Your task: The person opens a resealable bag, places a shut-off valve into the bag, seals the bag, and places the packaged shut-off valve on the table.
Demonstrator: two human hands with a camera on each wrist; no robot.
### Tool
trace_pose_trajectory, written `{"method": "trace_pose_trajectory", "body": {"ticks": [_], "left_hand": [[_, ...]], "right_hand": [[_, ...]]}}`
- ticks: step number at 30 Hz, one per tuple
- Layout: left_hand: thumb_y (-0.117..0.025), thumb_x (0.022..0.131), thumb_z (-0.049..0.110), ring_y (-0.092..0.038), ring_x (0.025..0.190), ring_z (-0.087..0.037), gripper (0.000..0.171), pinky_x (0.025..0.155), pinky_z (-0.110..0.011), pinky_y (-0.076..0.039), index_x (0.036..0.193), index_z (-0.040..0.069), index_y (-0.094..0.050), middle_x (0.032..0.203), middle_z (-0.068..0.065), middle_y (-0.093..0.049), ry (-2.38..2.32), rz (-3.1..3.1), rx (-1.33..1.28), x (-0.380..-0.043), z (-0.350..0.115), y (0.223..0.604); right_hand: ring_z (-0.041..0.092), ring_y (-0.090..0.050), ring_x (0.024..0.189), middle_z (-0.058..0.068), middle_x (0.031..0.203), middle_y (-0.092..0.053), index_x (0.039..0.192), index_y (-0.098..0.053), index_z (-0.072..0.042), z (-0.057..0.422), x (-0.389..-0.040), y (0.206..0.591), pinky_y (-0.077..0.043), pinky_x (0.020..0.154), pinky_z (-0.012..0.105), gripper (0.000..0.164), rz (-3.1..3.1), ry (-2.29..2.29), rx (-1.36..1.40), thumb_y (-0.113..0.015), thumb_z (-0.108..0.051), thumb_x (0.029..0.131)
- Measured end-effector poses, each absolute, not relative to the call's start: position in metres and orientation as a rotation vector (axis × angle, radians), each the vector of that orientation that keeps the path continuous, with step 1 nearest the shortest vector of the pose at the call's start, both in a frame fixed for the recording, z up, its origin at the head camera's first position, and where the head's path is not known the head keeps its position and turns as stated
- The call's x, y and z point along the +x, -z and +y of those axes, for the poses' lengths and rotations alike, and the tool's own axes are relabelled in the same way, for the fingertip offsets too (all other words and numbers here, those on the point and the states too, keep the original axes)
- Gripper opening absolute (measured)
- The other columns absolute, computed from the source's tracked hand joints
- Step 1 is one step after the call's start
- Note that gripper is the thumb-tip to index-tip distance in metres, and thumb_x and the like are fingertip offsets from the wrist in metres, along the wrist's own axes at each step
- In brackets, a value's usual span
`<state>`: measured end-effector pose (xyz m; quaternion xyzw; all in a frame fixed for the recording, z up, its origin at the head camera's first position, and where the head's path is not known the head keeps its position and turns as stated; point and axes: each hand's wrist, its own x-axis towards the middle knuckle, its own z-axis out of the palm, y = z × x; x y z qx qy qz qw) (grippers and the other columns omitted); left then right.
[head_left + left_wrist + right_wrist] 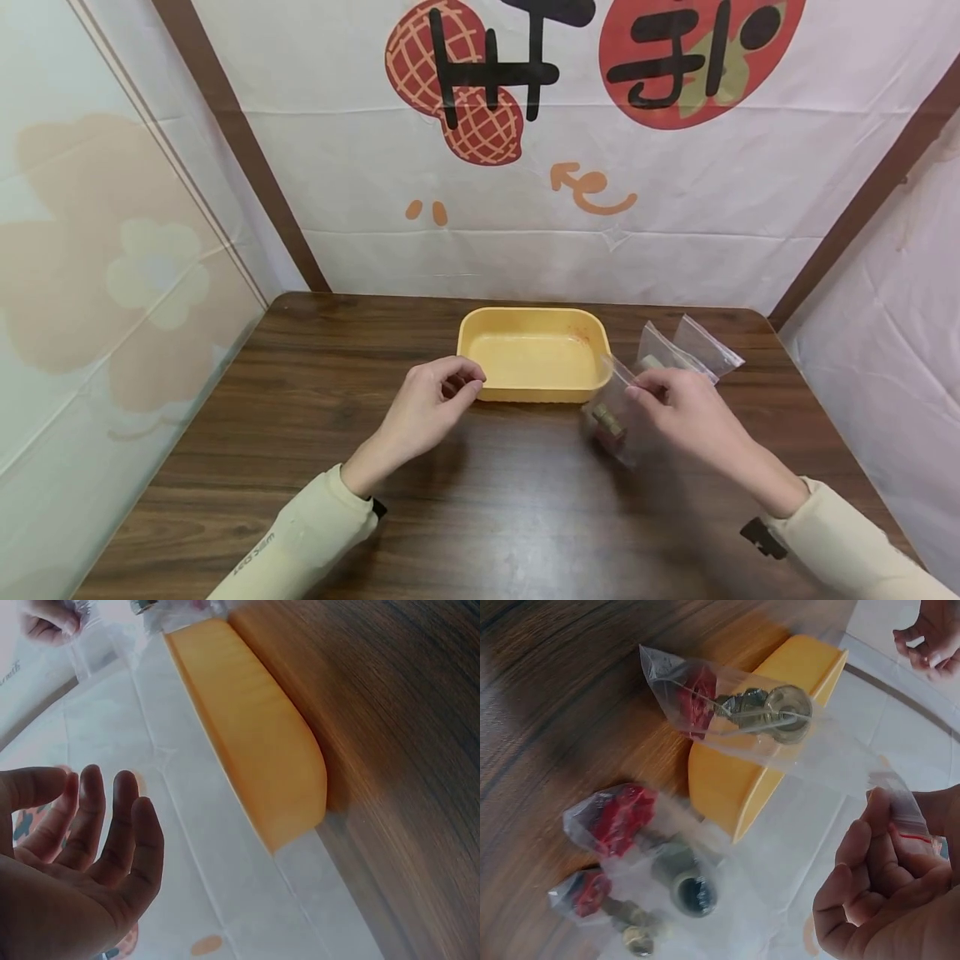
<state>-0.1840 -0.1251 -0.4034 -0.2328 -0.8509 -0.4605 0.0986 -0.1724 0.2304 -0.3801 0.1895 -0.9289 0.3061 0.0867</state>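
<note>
My right hand [690, 412] pinches the top of a clear zip bag [609, 429], which hangs beside the right end of a yellow tray [532, 394]. Inside the bag, the right wrist view shows a brass valve [754, 711] with a red handwheel [698, 701]. My left hand [431, 404] hovers by the tray's left front corner, its fingers loosely bent and nothing held. That same relaxed hand [82, 847] appears in the left wrist view, apart from the tray wall [255, 727].
Two more zip bags stand behind my right hand, one with a larger red-wheeled valve [679, 874], the other with a smaller brass one [634, 926]. Beneath everything is a dark wooden table [315, 400]. A printed white cloth [555, 258] hangs behind its far edge.
</note>
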Motion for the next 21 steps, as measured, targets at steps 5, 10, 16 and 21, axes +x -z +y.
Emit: {"method": "trace_pose_trajectory", "body": {"ticks": [5, 10, 16, 21], "left_hand": [[-0.071, 0.098, 0.004, -0.065, 0.08, -0.011, 0.01, 0.073, -0.038, -0.059, 0.1, 0.013, -0.074, 0.088, 0.002, -0.07, 1.368, -2.513, -0.682, -0.184, -0.125, 0.4], [-0.071, 0.098, 0.004, -0.064, 0.08, -0.01, 0.01, 0.072, -0.034, -0.058, 0.101, 0.014, -0.074, 0.088, 0.004, -0.07, 1.364, -2.519, -0.682, -0.184, -0.124, 0.402], [-0.071, 0.098, 0.004, -0.064, 0.079, -0.011, 0.01, 0.071, -0.034, -0.058, 0.1, 0.013, -0.074, 0.088, 0.002, -0.07, 1.366, -2.514, -0.687, -0.186, -0.124, 0.401], [-0.07, 0.098, 0.003, -0.064, 0.078, -0.011, 0.01, 0.071, -0.036, -0.058, 0.1, 0.013, -0.074, 0.088, -0.002, -0.071, 1.374, -2.51, -0.695, -0.187, -0.122, 0.401]], "right_hand": [[0.011, -0.05, 0.058, -0.005, 0.071, -0.065, 0.092, -0.078, -0.009, 0.242, -0.18, 0.382, -0.042, 0.051, 0.028, 0.008, -2.721, -0.937, 0.51, -0.073, -0.008, 0.098], [0.012, -0.053, 0.063, -0.003, 0.077, -0.068, 0.094, -0.079, -0.006, 0.252, -0.189, 0.389, -0.044, 0.054, 0.028, 0.007, -2.709, -0.972, 0.483, -0.073, -0.008, 0.099], [0.012, -0.056, 0.065, -0.002, 0.076, -0.068, 0.093, -0.078, -0.006, 0.256, -0.194, 0.392, -0.046, 0.056, 0.027, 0.01, -2.705, -1.064, 0.473, -0.072, -0.01, 0.1], [0.012, -0.058, 0.067, -0.001, 0.074, -0.066, 0.095, -0.078, -0.003, 0.258, -0.195, 0.393, -0.047, 0.057, 0.027, 0.011, -2.721, -1.108, 0.443, -0.072, -0.011, 0.101]]}}
